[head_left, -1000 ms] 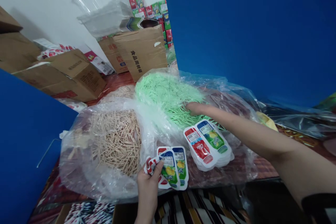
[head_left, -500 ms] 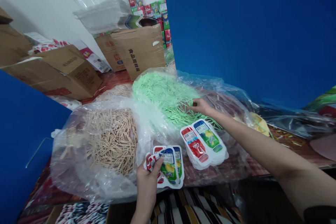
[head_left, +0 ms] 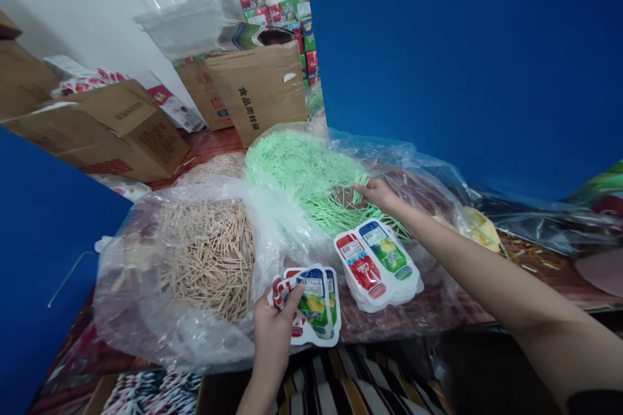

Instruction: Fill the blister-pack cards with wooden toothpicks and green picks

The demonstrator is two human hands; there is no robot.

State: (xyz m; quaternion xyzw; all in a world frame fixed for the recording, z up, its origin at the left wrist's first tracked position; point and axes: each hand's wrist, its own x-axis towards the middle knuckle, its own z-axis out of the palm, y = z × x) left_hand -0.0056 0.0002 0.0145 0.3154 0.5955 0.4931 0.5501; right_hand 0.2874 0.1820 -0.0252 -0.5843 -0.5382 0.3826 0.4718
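Observation:
My left hand [head_left: 273,324] is closed on a bottle-shaped Sprite packet [head_left: 314,298] with a bent red-and-white part at the thumb. Under it lies another flat cola-and-Sprite packet [head_left: 333,301]. My right hand [head_left: 379,194] pinches a small bunch of green sticks [head_left: 360,187] at the right side of a large heap of green sticks [head_left: 292,162] on clear plastic. Closer to me, between both hands, rests a stack of cola-and-Sprite packets [head_left: 378,259]. To the left, a heap of tan sticks [head_left: 219,259] lies in a clear plastic bag [head_left: 131,311].
Cardboard boxes [head_left: 265,94] stand at the back, one topped with clear plastic trays [head_left: 189,26]. A blue partition [head_left: 462,65] rises behind on the right. Below the table's front edge, a box holds striped packets [head_left: 150,394]. Yellow material [head_left: 481,230] lies at the right.
My right hand has drawn slightly up from the green heap, and a bunch of green sticks now shows upright in its fingers. My left hand has barely moved.

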